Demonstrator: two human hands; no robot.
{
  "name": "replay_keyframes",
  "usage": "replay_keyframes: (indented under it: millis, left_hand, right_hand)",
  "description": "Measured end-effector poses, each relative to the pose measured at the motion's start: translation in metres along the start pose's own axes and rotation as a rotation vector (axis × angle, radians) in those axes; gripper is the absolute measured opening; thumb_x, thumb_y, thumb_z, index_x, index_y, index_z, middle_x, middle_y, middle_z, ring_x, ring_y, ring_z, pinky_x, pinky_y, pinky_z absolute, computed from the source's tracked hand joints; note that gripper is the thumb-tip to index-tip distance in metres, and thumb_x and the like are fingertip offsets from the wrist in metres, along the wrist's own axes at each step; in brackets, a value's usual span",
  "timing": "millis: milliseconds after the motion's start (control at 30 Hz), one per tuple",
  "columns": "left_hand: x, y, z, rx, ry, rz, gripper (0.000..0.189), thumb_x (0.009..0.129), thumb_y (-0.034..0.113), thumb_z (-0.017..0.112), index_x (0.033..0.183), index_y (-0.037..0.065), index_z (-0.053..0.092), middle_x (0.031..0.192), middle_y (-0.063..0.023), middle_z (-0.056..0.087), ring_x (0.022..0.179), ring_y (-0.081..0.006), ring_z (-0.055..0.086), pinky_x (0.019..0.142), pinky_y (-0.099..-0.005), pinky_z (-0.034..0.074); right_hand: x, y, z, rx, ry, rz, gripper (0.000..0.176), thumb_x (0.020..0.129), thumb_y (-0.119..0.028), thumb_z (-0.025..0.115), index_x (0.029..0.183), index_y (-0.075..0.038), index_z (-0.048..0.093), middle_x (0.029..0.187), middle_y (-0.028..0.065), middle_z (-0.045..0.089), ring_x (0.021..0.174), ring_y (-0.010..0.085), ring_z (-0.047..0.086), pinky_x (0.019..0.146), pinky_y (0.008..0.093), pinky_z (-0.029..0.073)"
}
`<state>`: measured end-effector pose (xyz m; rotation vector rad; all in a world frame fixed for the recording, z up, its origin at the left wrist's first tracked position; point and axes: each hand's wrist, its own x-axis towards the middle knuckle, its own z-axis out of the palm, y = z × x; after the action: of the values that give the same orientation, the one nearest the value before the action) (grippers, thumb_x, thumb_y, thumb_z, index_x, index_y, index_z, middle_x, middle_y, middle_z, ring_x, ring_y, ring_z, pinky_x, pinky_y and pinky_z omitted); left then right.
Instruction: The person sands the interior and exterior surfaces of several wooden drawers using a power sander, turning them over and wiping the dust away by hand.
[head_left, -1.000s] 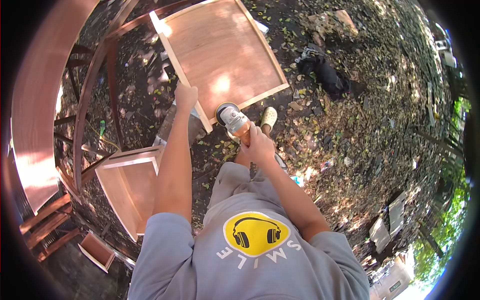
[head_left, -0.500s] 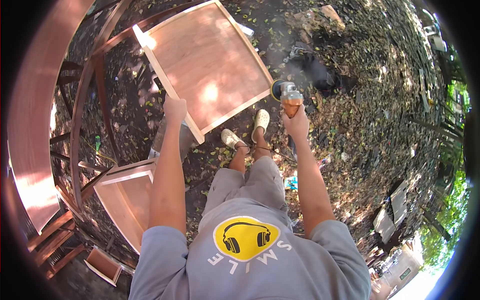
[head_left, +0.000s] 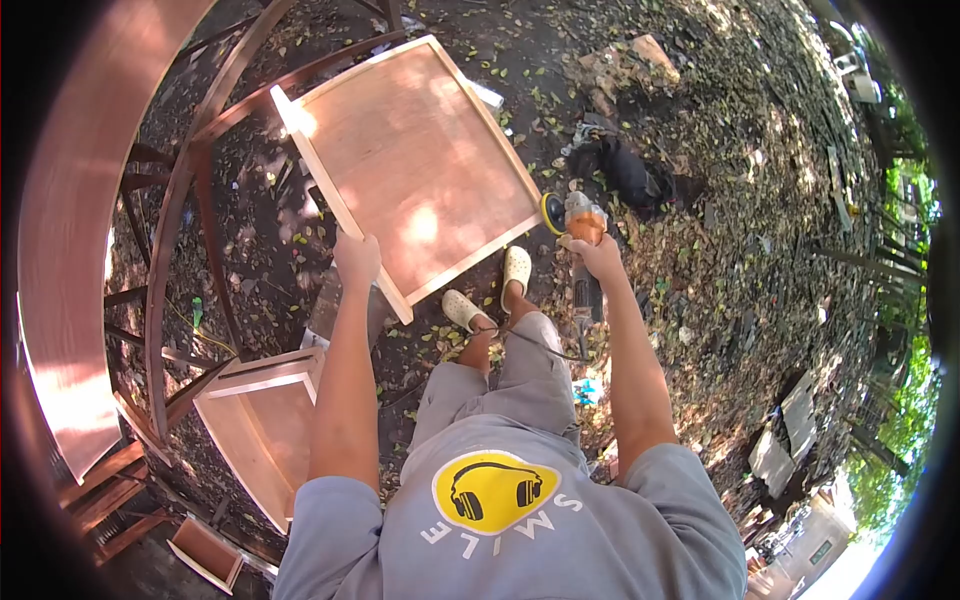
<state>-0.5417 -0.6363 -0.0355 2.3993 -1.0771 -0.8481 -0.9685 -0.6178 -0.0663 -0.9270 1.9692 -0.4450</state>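
Note:
A wooden drawer [head_left: 425, 160] with a thin plywood bottom is tilted in front of me. My left hand [head_left: 357, 260] is closed around the long edge of its front panel, near the lower left. In my right hand [head_left: 598, 256] is an angle grinder [head_left: 584, 222] with an orange and silver head; my fingers wrap it just behind the head. Its yellow-rimmed sanding disc [head_left: 552, 214] stands on edge right at the drawer's lower right corner. The grinder's dark body hangs below my hand, its cord trailing toward my legs.
A second drawer [head_left: 262, 425] lies at lower left. Curved brown wooden frames [head_left: 165, 230] and a long reddish board [head_left: 75, 260] stand along the left. A black bundle [head_left: 628, 172] rests on the leaf-strewn ground beyond the grinder. Flat grey pieces [head_left: 785, 435] lie at right.
The grinder has turned, so its disc is more upright and its dark body shows below my right hand. The drawer and both hands sit lower in view. Haze near the disc has thinned.

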Motion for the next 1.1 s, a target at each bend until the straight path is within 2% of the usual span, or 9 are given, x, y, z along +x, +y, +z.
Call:
replay_keyframes:
  millis: [167,367,400,500,533,833,1033,1067,1100]
  left_hand:
    - [-0.001,-0.004,0.005,0.005,0.036,0.046,0.046,0.08,0.006,0.053,0.124,-0.009,0.049,0.112,-0.033,0.062,0.107,-0.0465,0.059,0.093,-0.0485,0.048]
    - [0.0,-0.006,0.009,0.013,0.054,0.011,0.046,0.08,0.007,0.054,0.121,-0.014,0.05,0.108,-0.0369,0.061,0.105,-0.0482,0.06,0.092,-0.0504,0.048]
    - [0.0,-0.005,0.007,0.022,0.043,-0.009,0.046,0.08,0.008,0.054,0.12,-0.015,0.051,0.108,-0.0378,0.06,0.104,-0.0484,0.06,0.092,-0.0508,0.048]
    - [0.0,-0.005,0.007,-0.004,0.019,-0.043,0.047,0.08,0.009,0.054,0.118,-0.017,0.051,0.104,-0.0393,0.061,0.101,-0.0497,0.061,0.089,-0.052,0.049]
    - [0.001,-0.007,0.008,0.008,0.031,-0.043,0.048,0.08,0.009,0.054,0.12,-0.017,0.05,0.103,-0.0387,0.061,0.099,-0.0499,0.061,0.089,-0.0521,0.049]
    - [-0.007,-0.001,0.003,-0.015,0.043,-0.086,0.056,0.082,0.011,0.056,0.132,-0.01,0.045,0.101,-0.0332,0.064,0.092,-0.0473,0.064,0.083,-0.0516,0.051]
    - [-0.007,-0.009,0.01,0.048,0.03,-0.134,0.057,0.083,0.014,0.058,0.135,-0.005,0.044,0.098,-0.0298,0.066,0.09,-0.0447,0.065,0.078,-0.0492,0.053]
    - [-0.007,0.001,0.006,0.028,0.027,-0.172,0.054,0.083,0.012,0.059,0.133,-0.005,0.047,0.099,-0.0293,0.066,0.093,-0.0445,0.065,0.079,-0.0483,0.053]
    - [-0.008,0.007,0.001,0.008,0.022,-0.209,0.052,0.082,0.011,0.059,0.13,-0.005,0.05,0.101,-0.0287,0.067,0.095,-0.0444,0.065,0.08,-0.0474,0.053]
  right_hand:
    - [0.015,-0.057,-0.001,0.054,-0.094,-0.017,0.026,0.069,-0.017,0.072,0.087,0.001,0.066,0.076,0.008,0.066,0.067,0.0174,0.064,0.063,0.033,0.051]
    - [0.077,-0.118,0.039,0.139,-0.232,-0.146,0.026,0.073,-0.017,0.072,0.089,0.002,0.065,0.075,0.0072,0.064,0.064,0.0166,0.062,0.062,0.0327,0.051]
    - [0.094,-0.136,0.048,-0.033,-0.181,-0.081,0.024,0.074,-0.018,0.072,0.087,0.002,0.065,0.074,0.0073,0.064,0.063,0.0164,0.062,0.061,0.0328,0.05]
    - [0.149,-0.17,0.071,-0.044,-0.232,-0.13,0.025,0.074,-0.019,0.072,0.086,0.002,0.066,0.074,0.0074,0.065,0.063,0.0167,0.062,0.06,0.0331,0.05]
    - [0.142,-0.202,0.071,0.009,-0.27,-0.132,0.025,0.074,-0.02,0.072,0.086,0.002,0.066,0.075,0.007,0.065,0.064,0.0166,0.063,0.06,0.033,0.05]
    - [0.245,-0.322,0.135,-0.006,-0.337,-0.125,0.016,0.072,-0.019,0.07,0.075,-0.003,0.064,0.071,0.0044,0.062,0.063,0.0164,0.058,0.061,0.0325,0.047]
    - [0.278,-0.368,0.158,-0.045,-0.352,-0.137,0.019,0.073,-0.02,0.07,0.072,-0.002,0.062,0.069,0.0042,0.059,0.06,0.0157,0.056,0.057,0.0318,0.044]
    - [0.297,-0.365,0.166,-0.107,-0.369,-0.215,0.03,0.072,-0.025,0.071,0.082,0.002,0.063,0.077,0.0119,0.066,0.07,0.0241,0.065,0.065,0.0364,0.051]
    - [0.29,-0.369,0.171,-0.263,-0.261,-0.317,0.036,0.072,-0.028,0.07,0.087,0.004,0.062,0.082,0.0155,0.067,0.077,0.0281,0.067,0.07,0.0385,0.052]
